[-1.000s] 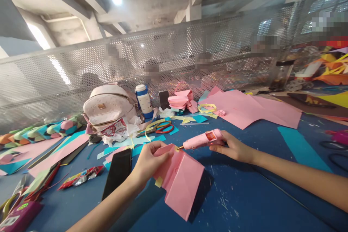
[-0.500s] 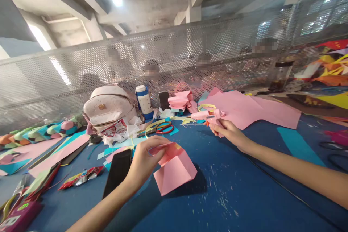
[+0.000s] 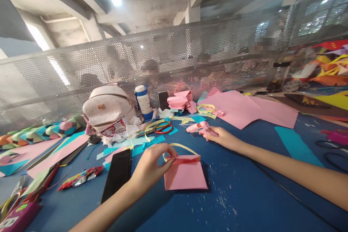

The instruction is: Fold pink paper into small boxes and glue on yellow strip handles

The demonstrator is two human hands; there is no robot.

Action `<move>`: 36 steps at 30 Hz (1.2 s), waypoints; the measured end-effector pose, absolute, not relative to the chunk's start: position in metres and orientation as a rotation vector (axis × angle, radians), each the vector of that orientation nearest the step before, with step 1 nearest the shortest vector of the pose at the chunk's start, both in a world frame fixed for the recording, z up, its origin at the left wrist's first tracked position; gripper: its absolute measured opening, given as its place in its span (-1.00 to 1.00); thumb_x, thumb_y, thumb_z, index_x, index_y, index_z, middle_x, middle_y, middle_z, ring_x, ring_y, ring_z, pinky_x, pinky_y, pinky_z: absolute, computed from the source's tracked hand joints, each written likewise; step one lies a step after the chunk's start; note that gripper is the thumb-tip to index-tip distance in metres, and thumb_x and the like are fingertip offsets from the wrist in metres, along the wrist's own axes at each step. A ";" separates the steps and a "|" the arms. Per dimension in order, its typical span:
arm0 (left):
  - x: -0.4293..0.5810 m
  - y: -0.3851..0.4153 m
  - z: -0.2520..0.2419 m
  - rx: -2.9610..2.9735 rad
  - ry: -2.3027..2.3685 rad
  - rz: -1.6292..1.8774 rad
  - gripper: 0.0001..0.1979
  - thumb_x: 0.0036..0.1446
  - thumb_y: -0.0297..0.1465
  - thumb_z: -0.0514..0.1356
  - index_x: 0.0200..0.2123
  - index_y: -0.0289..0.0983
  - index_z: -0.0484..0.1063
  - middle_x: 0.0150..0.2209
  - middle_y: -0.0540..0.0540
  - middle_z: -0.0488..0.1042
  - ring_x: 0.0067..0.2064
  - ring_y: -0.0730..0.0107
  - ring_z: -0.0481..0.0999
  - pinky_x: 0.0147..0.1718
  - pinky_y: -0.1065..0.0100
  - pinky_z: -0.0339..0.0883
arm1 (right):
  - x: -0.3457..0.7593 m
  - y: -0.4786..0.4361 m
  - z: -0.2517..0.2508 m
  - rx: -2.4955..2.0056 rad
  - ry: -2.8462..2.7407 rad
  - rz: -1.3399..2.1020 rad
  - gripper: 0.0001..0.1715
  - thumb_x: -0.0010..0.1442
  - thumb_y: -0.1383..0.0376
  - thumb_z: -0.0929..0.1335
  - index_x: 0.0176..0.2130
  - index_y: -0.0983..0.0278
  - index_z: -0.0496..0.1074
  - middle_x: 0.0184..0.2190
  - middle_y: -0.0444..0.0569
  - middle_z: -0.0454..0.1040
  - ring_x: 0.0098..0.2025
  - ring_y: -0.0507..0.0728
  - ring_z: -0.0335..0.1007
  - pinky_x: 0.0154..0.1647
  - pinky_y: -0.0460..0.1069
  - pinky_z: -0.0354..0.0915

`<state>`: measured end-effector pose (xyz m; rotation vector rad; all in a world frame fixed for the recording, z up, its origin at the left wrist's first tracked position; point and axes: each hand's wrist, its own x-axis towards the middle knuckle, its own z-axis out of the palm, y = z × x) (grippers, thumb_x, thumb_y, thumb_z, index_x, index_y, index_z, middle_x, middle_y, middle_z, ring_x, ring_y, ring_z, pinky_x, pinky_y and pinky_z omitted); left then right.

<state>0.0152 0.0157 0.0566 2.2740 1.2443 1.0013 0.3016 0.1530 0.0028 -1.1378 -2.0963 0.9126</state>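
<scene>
A small pink paper bag (image 3: 186, 176) with a yellow strip handle (image 3: 185, 146) sits low on the blue table in front of me. My left hand (image 3: 156, 161) pinches its upper left edge between thumb and fingers. Farther right and back, my right hand (image 3: 221, 138) is wrapped round a pink glue gun (image 3: 199, 128), its nozzle pointing left. The gun is apart from the bag, held just above the tabletop. A black cord (image 3: 282, 185) runs under my right forearm toward the lower right.
A black phone (image 3: 116, 174) lies left of the bag. Behind are red-handled scissors (image 3: 164, 127), a backpack (image 3: 108, 105), a bottle (image 3: 144, 101) and pink paper sheets (image 3: 244, 107). A snack packet (image 3: 80, 178) and a purple device (image 3: 20, 215) lie at left.
The pink bag has turned and tipped, so its broad side and yellow handle now show. My right hand has lowered the glue gun slightly toward me and left.
</scene>
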 end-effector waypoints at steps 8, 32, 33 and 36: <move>0.019 0.012 0.058 2.299 1.160 0.836 -0.90 0.15 -0.36 0.29 -0.33 -0.21 0.42 -0.21 0.02 0.58 -0.20 0.38 0.51 -0.19 0.40 0.28 | 0.305 0.152 0.003 -1.125 -2.164 0.618 -0.48 0.20 0.01 0.31 0.00 0.26 0.51 0.04 0.04 0.51 0.07 0.36 0.40 0.08 0.14 0.28; 0.011 0.016 0.067 2.378 1.325 0.747 -0.75 0.35 -0.30 0.02 -0.21 -0.19 0.48 -0.22 -0.04 0.56 -0.18 0.31 0.50 -0.16 0.33 0.29 | 0.304 0.144 0.018 -1.176 -1.943 0.468 -0.56 0.28 -0.08 0.14 -0.24 0.18 0.31 -0.22 -0.03 0.46 -0.15 0.23 0.39 -0.08 0.08 0.28; 0.008 0.021 0.065 2.339 1.351 0.816 -0.77 0.34 -0.32 0.02 -0.21 -0.20 0.47 -0.20 -0.05 0.54 -0.15 0.31 0.50 -0.15 0.34 0.29 | 0.304 0.143 0.019 -1.175 -1.933 0.461 -0.56 0.28 -0.09 0.14 -0.25 0.18 0.29 -0.23 -0.02 0.45 -0.15 0.23 0.39 -0.08 0.09 0.28; -0.006 0.037 0.049 2.242 1.486 0.894 -0.81 0.22 -0.36 0.14 -0.10 -0.20 0.42 -0.05 -0.09 0.48 0.00 0.23 0.45 -0.04 0.26 0.28 | 0.304 0.143 0.019 -1.183 -1.910 0.458 -0.56 0.28 -0.09 0.12 -0.25 0.18 0.27 -0.23 -0.01 0.45 -0.14 0.24 0.38 -0.06 0.10 0.27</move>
